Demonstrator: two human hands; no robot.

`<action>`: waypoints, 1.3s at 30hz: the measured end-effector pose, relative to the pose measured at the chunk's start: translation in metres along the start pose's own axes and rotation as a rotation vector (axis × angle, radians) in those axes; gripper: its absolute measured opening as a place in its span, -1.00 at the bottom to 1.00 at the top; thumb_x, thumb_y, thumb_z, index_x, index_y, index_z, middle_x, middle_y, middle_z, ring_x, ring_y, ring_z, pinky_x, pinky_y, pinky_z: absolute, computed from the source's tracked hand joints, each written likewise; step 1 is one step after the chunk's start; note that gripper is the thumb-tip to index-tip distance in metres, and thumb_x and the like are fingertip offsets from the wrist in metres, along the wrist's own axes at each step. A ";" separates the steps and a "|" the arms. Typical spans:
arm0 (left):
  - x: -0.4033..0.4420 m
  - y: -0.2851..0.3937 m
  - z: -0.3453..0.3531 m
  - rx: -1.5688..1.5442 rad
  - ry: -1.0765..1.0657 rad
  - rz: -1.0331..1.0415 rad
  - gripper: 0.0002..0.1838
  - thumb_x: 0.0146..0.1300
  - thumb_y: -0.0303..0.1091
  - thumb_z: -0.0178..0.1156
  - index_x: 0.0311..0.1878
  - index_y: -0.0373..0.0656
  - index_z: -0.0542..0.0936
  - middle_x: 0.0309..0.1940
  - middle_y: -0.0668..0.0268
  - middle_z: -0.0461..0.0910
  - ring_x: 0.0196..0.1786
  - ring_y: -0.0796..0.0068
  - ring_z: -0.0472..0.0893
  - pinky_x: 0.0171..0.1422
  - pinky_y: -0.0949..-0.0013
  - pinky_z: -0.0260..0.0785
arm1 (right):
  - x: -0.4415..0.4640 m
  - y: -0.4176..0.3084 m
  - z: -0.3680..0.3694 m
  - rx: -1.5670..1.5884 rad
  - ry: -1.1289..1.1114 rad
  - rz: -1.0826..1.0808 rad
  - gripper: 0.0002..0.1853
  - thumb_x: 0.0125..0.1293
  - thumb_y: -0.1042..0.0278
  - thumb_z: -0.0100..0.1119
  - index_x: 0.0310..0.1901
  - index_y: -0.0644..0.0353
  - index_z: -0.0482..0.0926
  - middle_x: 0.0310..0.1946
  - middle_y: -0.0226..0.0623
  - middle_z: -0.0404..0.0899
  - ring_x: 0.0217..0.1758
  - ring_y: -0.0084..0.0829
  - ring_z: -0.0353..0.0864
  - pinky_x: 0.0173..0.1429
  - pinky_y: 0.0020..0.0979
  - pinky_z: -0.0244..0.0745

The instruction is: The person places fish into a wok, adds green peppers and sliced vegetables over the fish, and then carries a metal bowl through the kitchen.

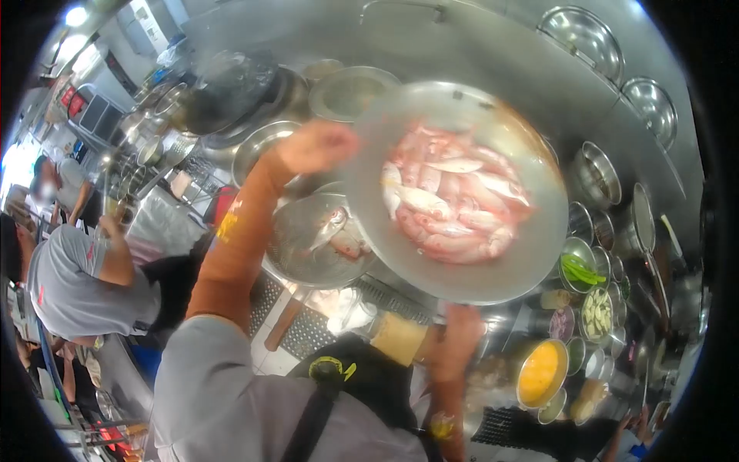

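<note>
A large metal wok (369,231) takes up the middle of the view, with several pinkish-red whole fish (454,200) in it. My right hand (460,333) is closed at the wok's near rim. My left hand (319,146), below a brown-orange sleeve, is raised beside the wok's left rim; its fingers are blurred. Under that arm sits a perforated strainer (296,258) with a few fish (339,235) in it. A wooden handle (285,323) projects from below the strainer.
Metal bowls and pots stand at the right, among them a pot of yellow liquid (541,373), green vegetables (581,269) and sliced vegetables (597,314). A dark covered pot (231,92) is at the back left. A co-worker in grey (85,281) stands at the left.
</note>
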State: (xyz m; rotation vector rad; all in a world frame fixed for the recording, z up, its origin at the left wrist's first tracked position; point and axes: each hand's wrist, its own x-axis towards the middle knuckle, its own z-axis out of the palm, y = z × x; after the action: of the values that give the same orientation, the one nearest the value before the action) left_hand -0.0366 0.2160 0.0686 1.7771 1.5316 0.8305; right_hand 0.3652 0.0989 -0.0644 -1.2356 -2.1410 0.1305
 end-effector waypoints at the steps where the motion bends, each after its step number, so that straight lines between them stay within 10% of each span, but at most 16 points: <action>1: -0.019 -0.011 -0.001 0.104 -0.054 -0.052 -0.80 0.29 -0.32 0.22 -0.12 -0.22 0.65 -0.35 0.37 0.66 -0.30 0.51 0.62 -0.22 0.34 0.50 | -0.001 0.001 0.003 -0.006 -0.001 -0.001 -0.47 -0.01 0.51 0.21 0.10 0.24 0.57 0.01 -0.15 0.53 0.21 0.03 0.37 0.36 -0.03 0.25; 5: -0.024 -0.149 0.057 0.779 -0.457 -0.353 -0.75 0.17 -0.20 0.26 -0.23 -0.17 0.73 -0.27 0.26 0.72 -0.29 0.38 0.66 -0.18 0.25 0.52 | 0.005 -0.008 0.001 -0.017 0.053 -0.023 -0.46 -0.03 0.52 0.21 0.11 0.24 0.56 0.00 -0.13 0.52 0.22 0.03 0.37 0.37 0.00 0.25; 9: 0.004 -0.311 0.134 0.692 -0.408 -0.291 -0.66 0.24 -0.15 0.15 -0.12 -0.16 0.74 -0.15 0.14 0.71 -0.11 0.17 0.67 0.02 0.12 0.49 | -0.001 0.000 0.003 -0.033 0.067 -0.079 -0.46 -0.02 0.51 0.23 0.11 0.24 0.55 0.02 -0.11 0.51 0.21 0.05 0.38 0.36 0.00 0.25; 24: -0.017 -0.209 0.104 0.709 -0.090 -0.550 -0.67 0.18 -0.13 0.20 -0.15 -0.15 0.72 -0.09 0.00 0.69 0.02 0.10 0.68 0.08 0.15 0.51 | -0.001 -0.007 -0.004 0.019 0.117 -0.019 -0.47 0.01 0.44 0.29 0.12 0.18 0.56 0.03 -0.21 0.51 0.22 -0.04 0.40 0.35 -0.08 0.27; 30: -0.053 -0.035 0.027 0.774 0.205 -0.495 -0.53 0.38 0.09 0.03 -0.14 -0.14 0.69 -0.11 -0.02 0.67 0.00 -0.06 0.64 0.12 0.00 0.47 | 0.000 -0.007 -0.007 0.047 0.168 -0.040 -0.48 0.00 0.44 0.28 0.11 0.16 0.57 0.02 -0.25 0.52 0.21 -0.07 0.40 0.31 -0.08 0.30; 36: 0.024 0.038 0.007 0.784 0.469 0.383 -0.79 0.21 -0.21 0.28 -0.18 -0.11 0.65 -0.26 0.11 0.64 -0.23 0.05 0.65 -0.17 0.11 0.48 | -0.001 -0.001 0.000 0.039 0.135 -0.021 -0.48 -0.02 0.43 0.30 0.09 0.14 0.59 0.01 -0.27 0.52 0.19 -0.10 0.41 0.30 -0.07 0.30; 39: 0.123 0.028 0.046 0.866 0.203 0.314 -0.76 0.23 -0.18 0.24 -0.11 -0.05 0.65 -0.23 0.14 0.65 -0.12 0.05 0.64 -0.06 0.10 0.47 | -0.001 0.003 0.003 0.074 0.098 -0.018 -0.48 -0.02 0.40 0.31 0.09 0.11 0.60 -0.01 -0.30 0.53 0.20 -0.13 0.41 0.26 -0.09 0.30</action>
State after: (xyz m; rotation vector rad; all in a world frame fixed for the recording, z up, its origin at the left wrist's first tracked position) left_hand 0.0316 0.3315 0.0706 2.6680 1.9499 0.5153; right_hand 0.3666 0.1001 -0.0685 -1.1563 -2.0446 0.1367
